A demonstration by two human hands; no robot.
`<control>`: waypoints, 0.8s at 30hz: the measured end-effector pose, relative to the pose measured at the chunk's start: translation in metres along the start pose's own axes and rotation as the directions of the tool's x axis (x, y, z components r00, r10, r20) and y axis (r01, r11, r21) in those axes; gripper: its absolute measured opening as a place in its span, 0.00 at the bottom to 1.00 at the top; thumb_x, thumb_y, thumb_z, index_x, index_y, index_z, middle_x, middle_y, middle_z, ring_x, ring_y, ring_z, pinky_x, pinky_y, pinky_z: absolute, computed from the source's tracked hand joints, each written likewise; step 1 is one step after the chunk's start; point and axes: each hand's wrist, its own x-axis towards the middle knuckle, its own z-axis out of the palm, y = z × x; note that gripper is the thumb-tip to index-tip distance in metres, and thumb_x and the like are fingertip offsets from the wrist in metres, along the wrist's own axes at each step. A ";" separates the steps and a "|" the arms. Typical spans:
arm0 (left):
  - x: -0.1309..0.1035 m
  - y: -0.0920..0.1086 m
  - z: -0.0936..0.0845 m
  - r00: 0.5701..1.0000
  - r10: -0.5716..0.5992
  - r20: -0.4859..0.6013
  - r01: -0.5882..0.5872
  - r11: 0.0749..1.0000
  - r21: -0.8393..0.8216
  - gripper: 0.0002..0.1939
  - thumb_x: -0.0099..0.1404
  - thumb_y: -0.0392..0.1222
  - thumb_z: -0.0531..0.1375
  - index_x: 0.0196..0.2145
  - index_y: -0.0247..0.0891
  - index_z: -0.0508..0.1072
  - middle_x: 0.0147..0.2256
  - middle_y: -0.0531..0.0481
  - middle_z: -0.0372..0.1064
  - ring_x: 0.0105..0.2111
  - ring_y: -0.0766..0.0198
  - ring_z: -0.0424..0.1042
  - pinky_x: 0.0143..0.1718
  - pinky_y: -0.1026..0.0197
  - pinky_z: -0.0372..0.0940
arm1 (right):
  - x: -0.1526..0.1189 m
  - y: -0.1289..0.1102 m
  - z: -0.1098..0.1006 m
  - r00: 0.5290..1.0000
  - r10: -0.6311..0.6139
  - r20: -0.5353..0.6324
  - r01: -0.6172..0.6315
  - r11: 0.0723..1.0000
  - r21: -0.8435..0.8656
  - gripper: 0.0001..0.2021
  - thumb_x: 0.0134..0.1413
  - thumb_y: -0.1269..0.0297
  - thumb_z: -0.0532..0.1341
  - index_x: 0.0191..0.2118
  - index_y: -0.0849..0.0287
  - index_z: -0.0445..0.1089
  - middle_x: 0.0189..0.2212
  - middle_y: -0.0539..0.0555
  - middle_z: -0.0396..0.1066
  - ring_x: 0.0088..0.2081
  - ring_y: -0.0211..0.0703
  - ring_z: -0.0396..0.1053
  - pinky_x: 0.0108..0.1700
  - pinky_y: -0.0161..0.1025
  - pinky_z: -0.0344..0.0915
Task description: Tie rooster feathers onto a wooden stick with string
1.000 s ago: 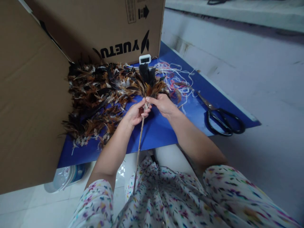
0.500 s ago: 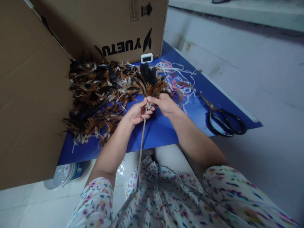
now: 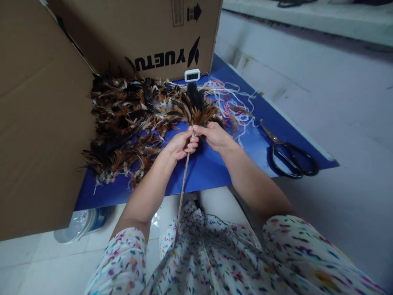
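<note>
A feather duster with a thin wooden stick (image 3: 183, 180) is between my hands, its fan of black and brown feathers (image 3: 196, 110) pointing away from me. My left hand (image 3: 181, 145) is closed round the top of the stick, just under the feathers. Thumb and fingers of my right hand (image 3: 216, 136) pinch the feather base from the other side, touching the left thumb. The binding point is covered by my fingers. From there the stick slants down towards my lap, where its lower end meets the patterned clothing (image 3: 202, 246).
Bunches of loose feathers (image 3: 123, 110) cover the left of the blue table (image 3: 211, 172). Cardboard boxes (image 3: 39, 123) stand left and behind. White and red strings (image 3: 236, 98), a small digital display (image 3: 192, 75) and black-handled scissors (image 3: 288, 157) lie rightward. A bucket (image 3: 82, 225) is below.
My left fingers have curled closer round the stick, covering the pale feather base that showed before. My right hand has hardly moved. The whole view has shifted slightly.
</note>
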 end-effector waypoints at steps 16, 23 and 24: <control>0.004 -0.001 0.001 0.995 0.061 -0.075 -0.059 0.998 0.026 0.17 0.74 0.46 0.49 0.29 0.35 0.62 0.18 0.61 0.48 0.12 0.78 0.47 0.12 0.75 0.38 | -0.006 -0.008 -0.014 0.943 -0.084 -0.322 0.059 0.995 -0.085 0.19 0.37 0.53 0.73 0.31 0.57 0.69 0.30 0.49 0.72 0.33 0.37 0.69 0.36 0.36 0.65; 0.014 -0.005 -0.005 0.994 0.062 -0.094 -0.069 0.995 -0.069 0.16 0.72 0.39 0.52 0.25 0.35 0.62 0.17 0.59 0.48 0.13 0.78 0.45 0.13 0.73 0.36 | -0.042 -0.032 0.029 0.836 -0.546 -0.050 0.423 0.701 -0.575 0.04 0.50 0.66 0.65 0.32 0.59 0.75 0.29 0.51 0.74 0.31 0.38 0.69 0.38 0.39 0.65; 0.014 -0.007 -0.005 0.989 0.070 -0.132 -0.087 0.989 -0.122 0.15 0.72 0.35 0.53 0.25 0.35 0.62 0.18 0.58 0.50 0.14 0.77 0.46 0.14 0.72 0.38 | -0.046 -0.036 0.040 0.853 -0.515 0.087 0.461 0.664 -0.589 0.03 0.50 0.67 0.64 0.32 0.59 0.76 0.30 0.52 0.75 0.31 0.39 0.70 0.38 0.39 0.65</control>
